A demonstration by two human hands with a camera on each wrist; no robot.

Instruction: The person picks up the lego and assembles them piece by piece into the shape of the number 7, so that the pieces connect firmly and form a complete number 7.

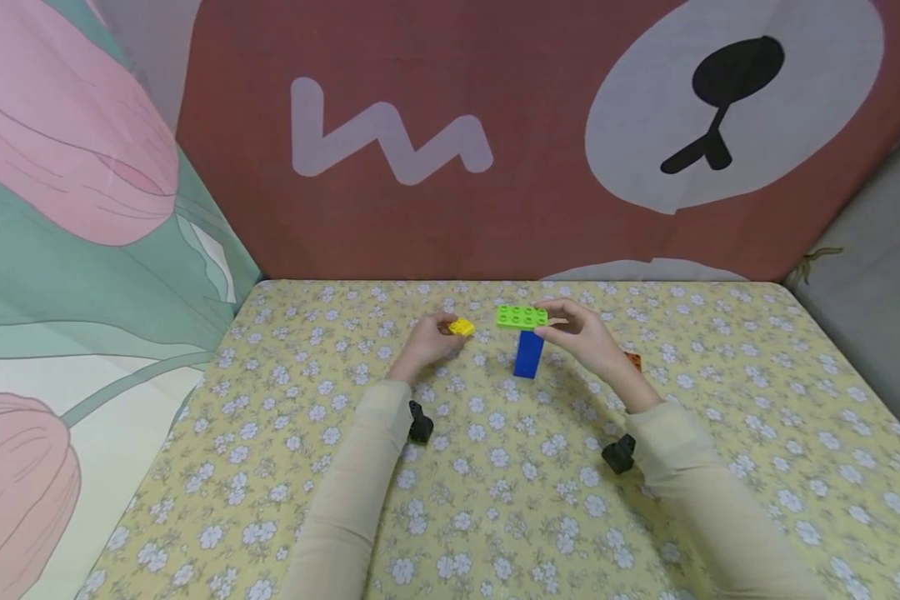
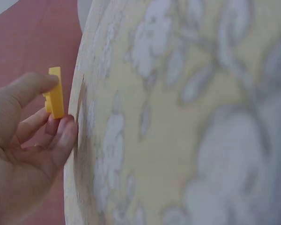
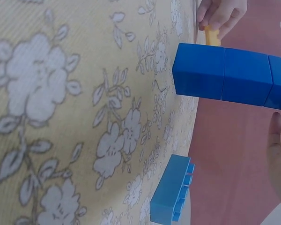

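My left hand [image 1: 429, 343] pinches a small yellow toy brick [image 1: 461, 327] between thumb and fingers, just above the cloth; the brick [image 2: 56, 93] shows edge-on in the left wrist view. With thumb and fingers, my right hand [image 1: 587, 335] grips the right end of a bright green studded brick [image 1: 521, 317]. That green brick lies level over the top of a blue brick tower [image 1: 528, 355]; whether they are joined cannot be seen. Several blue bricks [image 3: 246, 72] make up the tower in the right wrist view, where the right hand [image 3: 280, 150] shows only in part.
A light blue brick [image 3: 170, 190] lies near the tower in the right wrist view. Partly behind the right forearm sits an orange brick [image 1: 633, 361]. A flowered yellow cloth [image 1: 495, 500] covers the table. Behind it hangs a printed brown backdrop [image 1: 525, 192].
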